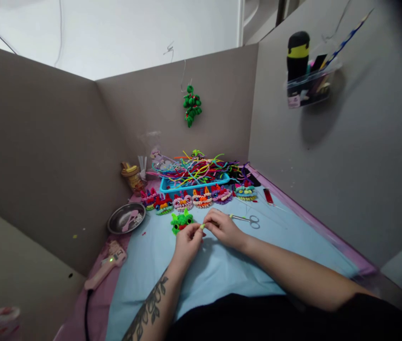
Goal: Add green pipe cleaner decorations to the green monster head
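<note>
My left hand [189, 240] and my right hand [222, 228] meet over the blue cloth, their fingertips pinched on a small yellow-green piece [202, 227] that looks like pipe cleaner. Most of that piece is hidden by the fingers. Just behind my left hand lies a green fuzzy creature head [181, 221] with dark eyes and a red mouth. To the right of my right hand is a pair of scissors [249, 220], with a yellow-green bit near its tip. Behind them stands a row of several colourful pipe-cleaner creature heads, one of them orange and white [202, 199].
A blue basket [194, 186] heaped with pipe cleaners stands at the back. On the left are a metal bowl [115, 222], a pink glue gun [106, 271] with a cord, and a yellow-lidded cup [132, 176]. A red-handled tool [268, 196] lies right. Grey panels [218, 104] enclose the table.
</note>
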The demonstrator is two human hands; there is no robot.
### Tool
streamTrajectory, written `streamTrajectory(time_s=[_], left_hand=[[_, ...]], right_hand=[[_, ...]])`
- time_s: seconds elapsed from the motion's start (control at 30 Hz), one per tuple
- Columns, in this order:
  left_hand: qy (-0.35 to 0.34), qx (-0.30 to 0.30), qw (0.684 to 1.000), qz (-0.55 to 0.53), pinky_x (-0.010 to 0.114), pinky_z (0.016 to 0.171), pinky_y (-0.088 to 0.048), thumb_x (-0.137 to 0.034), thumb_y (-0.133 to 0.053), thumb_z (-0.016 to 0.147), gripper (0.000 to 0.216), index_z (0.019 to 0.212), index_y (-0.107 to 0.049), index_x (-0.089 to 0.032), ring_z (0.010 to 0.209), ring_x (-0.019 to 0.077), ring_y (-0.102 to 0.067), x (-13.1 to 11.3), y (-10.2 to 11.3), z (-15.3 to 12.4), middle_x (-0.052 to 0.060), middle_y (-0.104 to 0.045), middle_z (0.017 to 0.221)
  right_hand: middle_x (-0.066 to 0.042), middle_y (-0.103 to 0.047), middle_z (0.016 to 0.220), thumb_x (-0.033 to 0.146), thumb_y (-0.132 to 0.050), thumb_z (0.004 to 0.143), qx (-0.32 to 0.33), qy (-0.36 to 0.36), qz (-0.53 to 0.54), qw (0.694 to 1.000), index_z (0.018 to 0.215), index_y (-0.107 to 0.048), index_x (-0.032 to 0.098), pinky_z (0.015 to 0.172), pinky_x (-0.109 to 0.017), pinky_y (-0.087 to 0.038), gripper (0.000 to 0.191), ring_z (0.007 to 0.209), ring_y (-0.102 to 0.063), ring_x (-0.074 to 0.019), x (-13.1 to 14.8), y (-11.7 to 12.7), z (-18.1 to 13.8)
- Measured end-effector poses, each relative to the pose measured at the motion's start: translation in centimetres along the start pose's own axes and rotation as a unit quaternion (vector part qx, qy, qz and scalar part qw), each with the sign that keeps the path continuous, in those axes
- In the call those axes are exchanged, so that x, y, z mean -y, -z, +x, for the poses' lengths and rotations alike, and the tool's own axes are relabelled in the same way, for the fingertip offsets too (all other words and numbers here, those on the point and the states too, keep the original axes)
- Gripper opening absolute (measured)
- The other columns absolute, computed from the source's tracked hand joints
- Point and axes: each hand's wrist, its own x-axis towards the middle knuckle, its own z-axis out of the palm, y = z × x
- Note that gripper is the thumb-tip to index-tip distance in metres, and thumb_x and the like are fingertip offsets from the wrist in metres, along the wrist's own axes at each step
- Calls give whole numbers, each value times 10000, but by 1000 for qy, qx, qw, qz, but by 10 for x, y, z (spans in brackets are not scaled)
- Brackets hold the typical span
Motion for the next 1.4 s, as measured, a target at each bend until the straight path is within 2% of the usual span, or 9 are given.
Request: streamTrajectory(time_s=[0.27, 0.6, 0.7, 0.77, 0.93, 1.1, 1.3, 1.4], left_hand=[[0, -2, 1000, 13, 199, 441, -333, -363, -521, 758, 259, 694, -622, -133, 433, 91, -441, 0, 1, 0, 4, -548, 515], [27, -10, 1000, 11, 203, 420, -304, -357, -548, 725, 247, 643, -619, -135, 382, 84, -415, -1, 0, 0, -22, -504, 445], [28, -6, 1000, -3, 202, 409, -310, -361, -540, 735, 262, 676, -631, -122, 374, 79, -413, -2, 0, 0, -9, -537, 465], [32, -1, 999, -27, 201, 395, -317, -374, -513, 756, 292, 728, -642, -113, 364, 75, -411, -2, 0, 0, 7, -573, 500], [38, -30, 997, -60, 195, 377, -337, -379, -523, 752, 294, 846, -614, -116, 380, 76, -445, 1, -1, 2, 34, -635, 623], [-2, -34, 999, -28, 188, 429, -364, -383, -620, 688, 258, 749, -608, -133, 480, 99, -509, 1, -2, 1, 25, -618, 631], [28, -23, 999, -22, 193, 400, -310, -433, -563, 739, 306, 669, -604, -138, 373, 76, -420, -2, 0, 1, -17, -536, 474], [40, -26, 998, -34, 191, 382, -281, -433, -563, 742, 307, 660, -592, -139, 345, 62, -378, -3, 2, 1, -32, -505, 448]], right_hand=[[-33, -520, 753, 201, -488, 838, 10, -16, 10, 1000, 762, -570, 188, 671, -277, -401, 113, 746, -502, -157, 3, -1, 0], [-29, -516, 745, 189, -497, 825, 8, -21, 13, 1000, 750, -570, 181, 667, -272, -393, 104, 735, -495, -150, 2, -1, -1], [-23, -516, 739, 216, -509, 819, -3, -53, 33, 998, 734, -569, 174, 651, -262, -388, 113, 718, -492, -142, 3, -1, 1], [-14, -519, 725, 251, -516, 815, -16, -98, 63, 993, 731, -565, 167, 638, -254, -386, 129, 696, -489, -135, 2, -1, 3], [30, -459, 614, 346, -538, 788, -22, -205, 161, 965, 689, -522, 155, 565, -232, -356, 215, 582, -431, -105, -8, -5, 6], [47, -412, 572, 384, -564, 753, -35, -234, 192, 952, 645, -504, 156, 514, -216, -321, 260, 539, -374, -87, -13, -9, 8], [61, -379, 505, 416, -562, 760, -17, -244, 222, 944, 646, -516, 155, 448, -209, -275, 289, 469, -328, -72, -10, -5, 8], [53, -427, 513, 412, -565, 763, -2, -245, 238, 940, 730, -569, 144, 449, -207, -295, 270, 463, -364, -71, -12, -3, 8]])
